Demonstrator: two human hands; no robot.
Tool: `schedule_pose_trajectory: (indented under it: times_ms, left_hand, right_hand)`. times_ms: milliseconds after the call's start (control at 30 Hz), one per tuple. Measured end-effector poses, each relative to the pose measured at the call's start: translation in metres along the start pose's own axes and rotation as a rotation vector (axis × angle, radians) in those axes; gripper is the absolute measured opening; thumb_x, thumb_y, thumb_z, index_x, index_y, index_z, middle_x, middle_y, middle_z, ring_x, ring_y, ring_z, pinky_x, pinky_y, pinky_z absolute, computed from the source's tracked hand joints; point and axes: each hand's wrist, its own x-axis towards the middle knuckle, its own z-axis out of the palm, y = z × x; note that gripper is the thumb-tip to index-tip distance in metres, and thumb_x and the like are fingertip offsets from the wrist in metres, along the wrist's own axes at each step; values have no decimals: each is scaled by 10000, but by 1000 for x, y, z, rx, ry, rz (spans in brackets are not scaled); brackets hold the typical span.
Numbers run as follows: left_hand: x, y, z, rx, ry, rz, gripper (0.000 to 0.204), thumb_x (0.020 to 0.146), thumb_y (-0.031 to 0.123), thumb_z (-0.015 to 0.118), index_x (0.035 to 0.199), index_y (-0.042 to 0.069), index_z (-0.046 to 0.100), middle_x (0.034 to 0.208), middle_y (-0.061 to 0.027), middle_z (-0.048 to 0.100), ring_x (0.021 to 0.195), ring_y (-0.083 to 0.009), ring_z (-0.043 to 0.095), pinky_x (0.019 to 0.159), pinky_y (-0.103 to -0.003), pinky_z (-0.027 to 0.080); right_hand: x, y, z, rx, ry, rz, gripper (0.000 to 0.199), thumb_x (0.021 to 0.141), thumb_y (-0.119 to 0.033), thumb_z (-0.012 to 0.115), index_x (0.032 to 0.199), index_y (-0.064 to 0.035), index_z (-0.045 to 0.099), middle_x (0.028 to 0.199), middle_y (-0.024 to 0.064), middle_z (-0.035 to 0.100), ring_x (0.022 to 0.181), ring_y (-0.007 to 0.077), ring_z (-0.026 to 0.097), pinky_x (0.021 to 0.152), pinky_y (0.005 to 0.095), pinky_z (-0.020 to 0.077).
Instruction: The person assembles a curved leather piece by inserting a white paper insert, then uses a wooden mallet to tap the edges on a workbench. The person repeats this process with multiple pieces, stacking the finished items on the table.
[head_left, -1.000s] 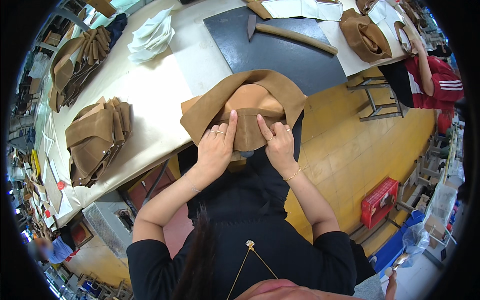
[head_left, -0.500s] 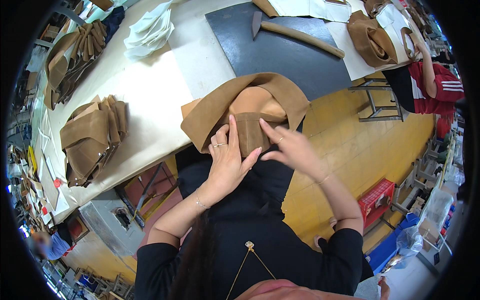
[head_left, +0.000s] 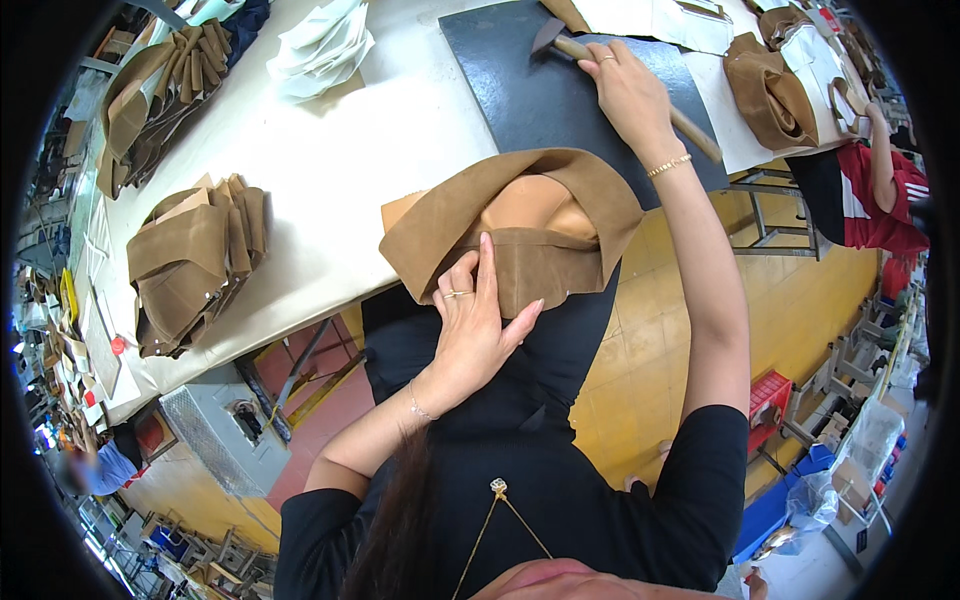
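Note:
A brown suede piece [head_left: 548, 265], sewn into a curved shape with a smooth tan inner side, lies at the near table edge and hangs over my lap. My left hand [head_left: 470, 325] holds its near edge; the index finger lies straight along the suede, the thumb is out to the side and the other fingers are curled. Farther off, my right hand [head_left: 630, 95] is closed round the wooden handle of a hammer [head_left: 695, 136], close to the dark metal head. The hammer lies on a dark board, with part of its handle hidden under the hand.
The dark board [head_left: 500, 75] rests on the pale table [head_left: 330, 200]. Stacked brown suede pieces [head_left: 180, 265] and a fanned bundle [head_left: 150, 105] lie left. White sheets [head_left: 320, 50] sit at the back. Another suede piece [head_left: 765, 95] is right, near a person in red [head_left: 880, 195].
My right hand has left the suede piece and reached forward and right to the hammer. My left hand stays on the suede. The whole view has shifted slightly.

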Motion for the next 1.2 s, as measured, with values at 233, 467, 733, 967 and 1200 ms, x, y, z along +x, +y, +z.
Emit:
schedule_pose_trajectory:
  times_ms: [233, 467, 733, 967, 1200]
  left_hand:
    - [-2, 0, 2, 15, 52, 13, 998, 870, 393, 729, 1535, -69, 146, 1348, -245, 354, 1157, -382, 369, 980, -503, 328]
    - [0, -1, 5, 21, 88, 61, 993, 871, 389, 730, 1534, -69, 149, 1350, -240, 362, 1158, -383, 374, 972, -506, 333]
    - [-1, -2, 10, -4, 107, 34, 949, 885, 383, 722, 1539, -46, 184, 1353, -240, 351, 1191, -380, 370, 1029, -502, 309]
    - [-4, -5, 15, 39, 134, 12, 952, 871, 412, 722, 1521, -65, 214, 1351, -228, 367, 1181, -375, 377, 996, -502, 329]
    - [-5, -7, 15, 31, 153, 22, 952, 864, 427, 722, 1511, -73, 234, 1344, -225, 382, 1173, -376, 382, 989, -506, 327]
  right_hand:
    - [-75, -67, -144, 615, 84, -16, 290, 968, -121, 597, 1250, -79, 645, 853, 110, 667, 662, 262, 614, 614, 364, 513]
    - [-118, -79, -148, 279, -333, -294, 395, 899, -110, 662, 1291, -138, 627, 855, 77, 664, 632, 239, 636, 570, 345, 519]
    - [-126, -75, -158, 342, -104, -334, 379, 881, -175, 688, 1259, -185, 653, 665, 36, 543, 570, 194, 600, 510, 338, 486]
    - [-136, -83, -177, 519, -21, -131, 404, 898, -204, 681, 1300, -184, 636, 712, 33, 579, 598, 209, 627, 520, 340, 502]
    - [-135, -79, -165, 364, -100, -335, 448, 881, -91, 687, 1322, -127, 615, 809, 57, 656, 588, 226, 619, 517, 330, 501]
